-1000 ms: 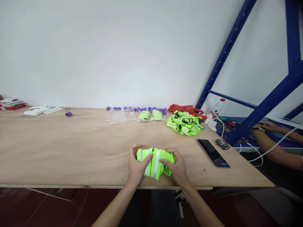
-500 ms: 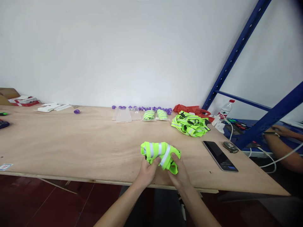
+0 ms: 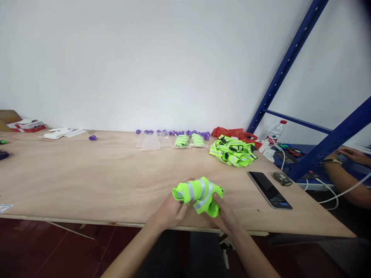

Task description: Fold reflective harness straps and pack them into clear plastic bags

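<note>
Between my hands, over the table's front edge, is a bundled neon-yellow reflective strap vest (image 3: 199, 193) with silver stripes. My left hand (image 3: 173, 208) is closed on its left part, fingers partly hidden behind the cloth. At the right end, my right hand (image 3: 224, 212) grips it with the thumb on top; its other fingers are mostly hidden. Farther back lies a loose pile of similar yellow straps (image 3: 232, 151) with black buckles. To its left are two clear bags (image 3: 182, 141) with rolled yellow straps inside.
Flat clear bags (image 3: 150, 142) and a row of purple rolls (image 3: 174, 133) lie by the wall. A red plastic bag (image 3: 236, 133), a phone-like tablet (image 3: 270, 190) and a tape measure (image 3: 281, 178) are at right. Beyond the blue rack post (image 3: 286, 69) are another person's hands (image 3: 355, 155).
My left hand has shifted left and its fingers now reach behind the vest. The bundle has tilted and moved slightly down. The other person's hand has moved a little.
</note>
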Motion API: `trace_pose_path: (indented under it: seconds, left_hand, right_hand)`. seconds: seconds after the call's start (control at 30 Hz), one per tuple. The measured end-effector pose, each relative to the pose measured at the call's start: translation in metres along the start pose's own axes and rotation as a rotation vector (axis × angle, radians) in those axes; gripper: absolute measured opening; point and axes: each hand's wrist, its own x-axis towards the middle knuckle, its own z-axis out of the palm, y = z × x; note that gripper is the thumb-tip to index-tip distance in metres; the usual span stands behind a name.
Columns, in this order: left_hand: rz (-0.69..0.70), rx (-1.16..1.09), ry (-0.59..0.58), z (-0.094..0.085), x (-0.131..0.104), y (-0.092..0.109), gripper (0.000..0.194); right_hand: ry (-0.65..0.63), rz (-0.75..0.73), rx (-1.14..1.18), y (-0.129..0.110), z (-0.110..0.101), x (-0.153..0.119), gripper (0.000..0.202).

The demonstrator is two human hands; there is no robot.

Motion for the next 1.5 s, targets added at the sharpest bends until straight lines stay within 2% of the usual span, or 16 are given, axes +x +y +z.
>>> trace_pose_path:
  seconds: [0.1, 0.23, 0.3, 0.47, 0.63, 0.7, 0.9, 1.1, 1.17, 1.23, 1.33, 1.43, 1.5]
  left_hand:
    - [0.038, 0.027, 0.011, -0.004, 0.001, -0.003, 0.051]
    - [0.044, -0.013, 0.031, -0.004, 0.0, 0.0, 0.048]
    - [0.064, -0.06, 0.034, -0.005, 0.0, 0.003, 0.045]
    - [0.168, -0.167, 0.071, -0.004, 0.003, 0.007, 0.04]
    - [-0.028, -0.239, 0.069, -0.002, 0.011, 0.001, 0.053]
    - [-0.045, -0.268, 0.036, -0.003, 0.012, 0.002, 0.057]
    - [-0.021, -0.296, -0.027, -0.009, 0.014, 0.006, 0.054]
    - [-0.086, -0.309, -0.005, 0.002, 0.01, 0.002, 0.058]
    - [-0.122, -0.291, -0.034, 0.001, 0.007, 0.003, 0.056]
    - [-0.132, -0.235, -0.093, -0.009, 0.007, -0.001, 0.056]
    - [-0.09, 0.019, -0.16, -0.046, 0.021, -0.025, 0.068]
    - [-0.097, 0.417, -0.038, -0.101, 0.05, -0.072, 0.07]
    - [-0.168, 0.718, 0.038, -0.138, 0.069, -0.105, 0.069]
  right_hand:
    - [-0.029, -0.007, -0.089, 0.0, -0.01, 0.0, 0.057]
    - [-0.226, 0.037, -0.098, -0.004, -0.015, 0.001, 0.067]
    - [-0.263, 0.035, -0.061, -0.008, -0.014, 0.002, 0.069]
    - [-0.102, -0.106, -0.004, -0.014, -0.003, 0.0, 0.073]
    - [0.049, -0.157, 0.065, 0.003, 0.006, 0.001, 0.069]
    - [0.057, -0.158, 0.118, 0.01, 0.007, 0.001, 0.066]
    - [-0.122, -0.047, 0.209, 0.002, 0.015, -0.005, 0.069]
    - [0.035, -0.13, 0.174, 0.0, 0.013, -0.003, 0.064]
    - [0.109, -0.186, 0.134, 0.0, 0.007, -0.003, 0.066]
    - [0.166, -0.218, 0.093, -0.001, 0.0, -0.007, 0.066]
    - [0.243, -0.235, 0.068, -0.004, -0.012, -0.016, 0.062]
    - [0.368, -0.261, 0.117, -0.006, -0.024, -0.025, 0.054]
    - [0.428, -0.269, 0.164, -0.006, -0.031, -0.03, 0.047]
